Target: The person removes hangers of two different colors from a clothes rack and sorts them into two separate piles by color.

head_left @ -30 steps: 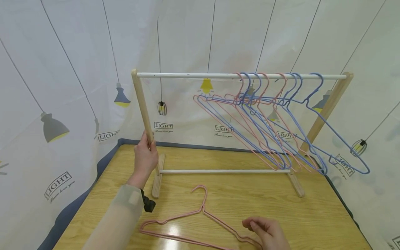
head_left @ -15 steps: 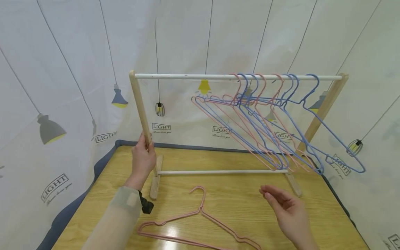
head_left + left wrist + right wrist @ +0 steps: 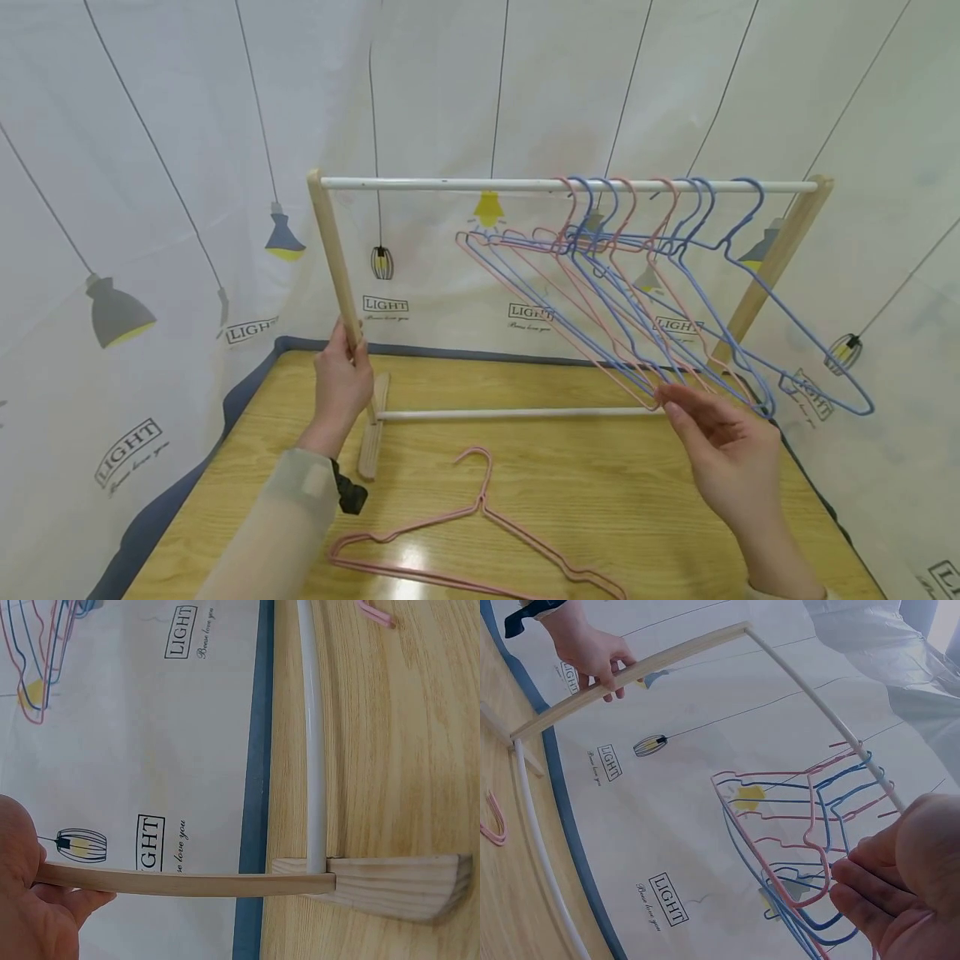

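Note:
A small clothes rack has a white top rail (image 3: 420, 183) between two wooden posts. My left hand (image 3: 343, 379) grips the left wooden post (image 3: 335, 258), fingers behind it and thumb in front. Several pink and blue wire hangers hang bunched on the rail's right part. My right hand (image 3: 731, 458) is at their lower ends, its fingertips right at the corner of the leftmost pink hanger (image 3: 555, 313). In the right wrist view, those fingers are extended beside that pink corner (image 3: 821, 889), not curled round it. Another pink hanger (image 3: 480, 502) lies on the table, hook pointing away.
The rack stands on wooden feet, the left one (image 3: 372, 442) near my left forearm, joined by a white lower bar (image 3: 510, 413). The wooden table (image 3: 600, 492) has a printed white curtain (image 3: 187, 125) behind it and at both sides.
My right hand has risen from beside the pink hanger on the table, moving forward and right to the hanging hangers. The left hand keeps its grip on the post.

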Action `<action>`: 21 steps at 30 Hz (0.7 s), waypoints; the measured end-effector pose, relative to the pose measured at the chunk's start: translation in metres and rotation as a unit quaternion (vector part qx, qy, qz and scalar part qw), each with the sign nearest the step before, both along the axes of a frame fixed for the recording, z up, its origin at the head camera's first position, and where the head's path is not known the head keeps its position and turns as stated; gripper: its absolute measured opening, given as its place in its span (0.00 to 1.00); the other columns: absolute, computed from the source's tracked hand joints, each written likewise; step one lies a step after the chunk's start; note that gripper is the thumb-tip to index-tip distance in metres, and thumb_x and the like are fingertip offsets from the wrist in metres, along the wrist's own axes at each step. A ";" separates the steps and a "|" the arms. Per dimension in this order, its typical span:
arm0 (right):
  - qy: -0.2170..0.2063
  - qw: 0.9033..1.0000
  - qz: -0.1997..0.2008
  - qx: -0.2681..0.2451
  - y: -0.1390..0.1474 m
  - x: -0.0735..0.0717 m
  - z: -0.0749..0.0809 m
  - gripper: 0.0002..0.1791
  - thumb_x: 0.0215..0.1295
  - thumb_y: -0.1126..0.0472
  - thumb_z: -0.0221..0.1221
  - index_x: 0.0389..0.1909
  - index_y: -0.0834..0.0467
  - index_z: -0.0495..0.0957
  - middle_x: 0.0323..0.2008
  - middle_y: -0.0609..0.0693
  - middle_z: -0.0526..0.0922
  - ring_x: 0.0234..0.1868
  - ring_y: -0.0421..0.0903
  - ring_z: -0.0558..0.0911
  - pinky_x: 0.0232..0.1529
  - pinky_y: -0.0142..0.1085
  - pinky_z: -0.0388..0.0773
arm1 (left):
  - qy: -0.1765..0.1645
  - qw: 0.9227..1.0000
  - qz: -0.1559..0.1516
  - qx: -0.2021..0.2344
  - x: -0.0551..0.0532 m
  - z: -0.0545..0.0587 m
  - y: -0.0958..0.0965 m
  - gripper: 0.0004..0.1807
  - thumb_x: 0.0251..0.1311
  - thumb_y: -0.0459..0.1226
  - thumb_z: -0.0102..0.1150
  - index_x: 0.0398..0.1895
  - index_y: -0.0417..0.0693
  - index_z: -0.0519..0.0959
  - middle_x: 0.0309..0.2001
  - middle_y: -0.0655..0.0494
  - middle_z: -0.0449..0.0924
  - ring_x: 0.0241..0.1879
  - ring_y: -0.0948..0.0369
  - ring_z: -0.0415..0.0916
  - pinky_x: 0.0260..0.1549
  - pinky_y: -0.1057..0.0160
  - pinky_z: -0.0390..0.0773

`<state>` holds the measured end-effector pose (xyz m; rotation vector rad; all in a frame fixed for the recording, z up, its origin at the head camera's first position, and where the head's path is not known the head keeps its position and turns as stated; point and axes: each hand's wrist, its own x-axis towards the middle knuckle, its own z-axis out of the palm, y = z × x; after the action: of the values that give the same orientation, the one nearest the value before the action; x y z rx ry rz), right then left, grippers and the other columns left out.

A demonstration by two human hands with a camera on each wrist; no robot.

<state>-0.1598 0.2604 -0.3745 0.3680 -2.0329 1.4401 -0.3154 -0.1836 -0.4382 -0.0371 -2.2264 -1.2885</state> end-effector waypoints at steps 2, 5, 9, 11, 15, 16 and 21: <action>0.005 1.000 -0.011 0.019 0.001 -0.005 0.002 0.14 0.67 0.80 0.65 0.52 0.70 0.86 0.47 0.60 0.90 0.46 0.41 0.90 0.44 0.27 0.84 | 0.000 1.000 0.000 0.002 0.000 0.000 0.000 0.23 0.78 0.27 0.53 0.73 0.44 0.71 0.62 0.33 0.80 0.58 0.40 0.82 0.51 0.40 0.84; 0.001 0.999 -0.021 0.027 0.001 -0.011 0.000 0.14 0.67 0.78 0.66 0.52 0.68 0.87 0.47 0.60 0.90 0.47 0.40 0.90 0.44 0.26 0.84 | -0.002 1.000 -0.001 0.001 0.001 0.000 0.000 0.23 0.79 0.28 0.52 0.73 0.44 0.71 0.62 0.33 0.80 0.58 0.40 0.82 0.51 0.40 0.84; -0.005 1.000 -0.028 0.012 0.000 -0.020 -0.005 0.14 0.67 0.78 0.66 0.52 0.69 0.87 0.47 0.60 0.90 0.47 0.39 0.89 0.44 0.25 0.83 | -0.001 1.000 -0.001 0.000 0.001 0.001 0.000 0.24 0.79 0.29 0.52 0.74 0.44 0.70 0.63 0.33 0.80 0.58 0.40 0.82 0.52 0.40 0.84; -0.002 0.999 -0.039 0.012 0.000 -0.023 -0.006 0.14 0.67 0.78 0.66 0.52 0.69 0.87 0.47 0.60 0.90 0.46 0.37 0.89 0.44 0.24 0.83 | -0.001 1.000 -0.003 0.001 0.001 0.001 0.000 0.24 0.78 0.28 0.52 0.74 0.44 0.70 0.63 0.33 0.80 0.59 0.40 0.82 0.52 0.40 0.83; -0.016 0.998 -0.053 0.013 0.000 -0.027 -0.006 0.15 0.68 0.75 0.67 0.54 0.66 0.87 0.49 0.59 0.90 0.46 0.35 0.88 0.44 0.23 0.82 | 0.000 1.000 -0.003 0.004 0.002 0.002 0.000 0.24 0.78 0.27 0.53 0.74 0.43 0.70 0.63 0.33 0.79 0.59 0.40 0.81 0.53 0.40 0.83; -0.025 0.998 -0.053 0.014 0.000 -0.028 -0.006 0.15 0.68 0.74 0.67 0.55 0.66 0.86 0.49 0.59 0.89 0.45 0.35 0.88 0.44 0.24 0.83 | 0.001 1.000 -0.002 0.004 0.002 0.002 0.000 0.24 0.78 0.27 0.53 0.74 0.43 0.70 0.63 0.33 0.79 0.59 0.40 0.81 0.53 0.40 0.83; -0.072 0.997 -0.030 -0.010 -0.001 -0.036 -0.008 0.18 0.68 0.72 0.69 0.58 0.68 0.84 0.51 0.59 0.89 0.49 0.36 0.88 0.47 0.26 0.83 | 0.003 1.000 -0.002 0.002 0.001 0.002 0.000 0.24 0.77 0.27 0.53 0.74 0.43 0.70 0.63 0.33 0.80 0.59 0.40 0.82 0.52 0.40 0.83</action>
<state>-0.1956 0.2591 -0.3829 0.1994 -2.1217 1.4868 -0.3139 -0.1832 -0.4362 -0.0441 -2.2203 -1.2946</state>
